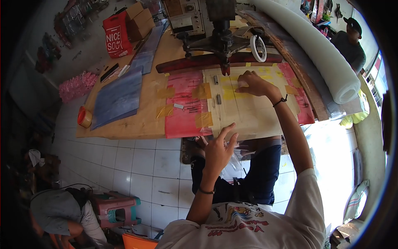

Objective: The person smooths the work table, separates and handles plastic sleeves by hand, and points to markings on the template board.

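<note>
My left hand [219,152] is near the front edge of the worktable [124,124], its fingers apart and nothing visible in it. My right hand [256,85] reaches over the yellow-marked sheet [253,112], fingers bent and spread, with no object visible in it; whether it touches the sheet I cannot tell. Two small metal pieces, one [216,79] above the other [219,99], lie at the sheet's left side. Beside them is a red panel [178,122] with brown tape [204,120] and a small pale block [178,106]. A dark press arm with a red bar [186,63] stands behind.
Blue sheets [118,97] and a tape roll [84,117] lie on the left. A large white foam roll [315,45] lies along the right. One person [350,45] is at the back right, another [58,209] at the lower left beside a stool [118,209].
</note>
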Tool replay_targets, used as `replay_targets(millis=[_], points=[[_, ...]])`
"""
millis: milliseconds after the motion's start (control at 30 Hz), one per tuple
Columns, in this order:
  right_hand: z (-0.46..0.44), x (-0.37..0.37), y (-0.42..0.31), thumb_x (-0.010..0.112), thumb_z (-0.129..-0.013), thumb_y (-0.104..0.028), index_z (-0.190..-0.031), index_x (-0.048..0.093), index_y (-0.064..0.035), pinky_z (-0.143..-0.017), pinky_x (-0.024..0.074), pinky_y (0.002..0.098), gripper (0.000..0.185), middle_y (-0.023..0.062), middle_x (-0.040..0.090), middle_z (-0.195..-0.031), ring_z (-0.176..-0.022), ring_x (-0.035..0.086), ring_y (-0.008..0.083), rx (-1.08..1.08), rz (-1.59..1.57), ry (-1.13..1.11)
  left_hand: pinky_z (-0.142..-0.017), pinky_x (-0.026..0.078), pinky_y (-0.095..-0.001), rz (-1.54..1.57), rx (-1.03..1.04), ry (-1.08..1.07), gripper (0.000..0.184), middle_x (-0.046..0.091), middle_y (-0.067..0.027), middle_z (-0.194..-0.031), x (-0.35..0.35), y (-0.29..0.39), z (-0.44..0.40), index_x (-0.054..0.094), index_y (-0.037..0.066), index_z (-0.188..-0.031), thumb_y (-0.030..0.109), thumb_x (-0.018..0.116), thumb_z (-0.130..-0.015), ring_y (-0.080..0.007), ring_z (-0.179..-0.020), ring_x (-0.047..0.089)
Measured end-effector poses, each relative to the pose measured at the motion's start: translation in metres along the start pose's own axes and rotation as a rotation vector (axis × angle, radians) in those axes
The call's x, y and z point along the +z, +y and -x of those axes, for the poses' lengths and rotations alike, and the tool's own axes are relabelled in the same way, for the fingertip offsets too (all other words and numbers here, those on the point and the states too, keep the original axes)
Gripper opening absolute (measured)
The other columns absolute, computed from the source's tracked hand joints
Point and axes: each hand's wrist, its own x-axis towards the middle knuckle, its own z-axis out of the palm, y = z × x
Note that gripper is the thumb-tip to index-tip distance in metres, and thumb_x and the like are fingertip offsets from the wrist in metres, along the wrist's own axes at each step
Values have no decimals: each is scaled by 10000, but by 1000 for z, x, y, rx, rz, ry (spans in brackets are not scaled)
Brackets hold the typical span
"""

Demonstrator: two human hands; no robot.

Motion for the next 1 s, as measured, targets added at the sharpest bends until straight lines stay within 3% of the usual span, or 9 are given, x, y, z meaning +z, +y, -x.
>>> replay_targets(millis=[100,200,333,367,500,600,867,967,1000], points=[[-2,-6,-2,731,-920,-285,-1198,698,-125,-1003,479,408,322,82,714,-1109,-1125,638,297,-11,-357,-110,-713,559,-416,43,-28,5,354,756,-159,-880,2,2,0,642,171,-1336,302,646,-1007,-327,-724,734],[28,-6,-32,724,-910,-211,-1135,719,-110,-955,503,395,247,60,715,-1086,-1054,663,267,-180,1,187,-782,558,-410,-3,-31,19,338,762,-153,-946,4,1,0,646,160,-1318,284,651,-1003,-338,-808,740],[58,7,-53,715,-921,-279,-1126,738,-124,-954,493,438,258,72,684,-1149,-1100,636,300,-162,29,292,-816,556,-399,57,-69,26,314,763,-143,-992,8,4,1,649,141,-1291,256,657,-998,-346,-844,738],[59,7,-53,655,-973,-369,-1268,707,-146,-993,444,449,373,114,626,-1218,-1136,591,330,-141,19,223,-809,555,-399,53,-70,26,307,763,-142,-994,8,4,0,649,133,-1281,246,660,-996,-345,-839,738],[49,9,-76,555,-1014,-456,-1388,635,-164,-1011,386,428,481,118,579,-1189,-1149,533,304,-25,128,162,-777,551,-405,78,-35,62,282,764,-134,-980,12,1,-2,651,111,-1246,218,671,-986,-319,-789,742],[45,10,-83,511,-1029,-480,-1437,592,-152,-1022,363,427,530,118,559,-1190,-1153,512,296,30,175,121,-738,546,-403,103,-103,29,274,763,-134,-963,11,5,-2,652,106,-1238,204,674,-983,-299,-731,737],[84,43,-52,506,-1030,-476,-1419,559,-21,-1201,271,559,601,194,485,-1521,-1431,420,374,81,90,383,-1088,382,-557,76,-109,72,315,713,-106,-704,19,-1,3,644,179,-1293,259,669,-988,-292,-645,713],[104,27,-70,527,-1036,-423,-1434,546,-37,-1216,249,577,555,200,450,-1560,-1472,380,380,160,-4,416,-1097,363,-585,49,-129,39,326,687,-107,-647,15,3,2,643,195,-1304,272,670,-988,-299,-635,711],[111,21,-78,531,-1037,-409,-1444,535,-41,-1216,250,579,549,198,454,-1558,-1471,383,379,141,-19,337,-1000,383,-546,48,-116,50,329,677,-121,-652,14,3,1,643,180,-1304,266,672,-988,-286,-612,685]])
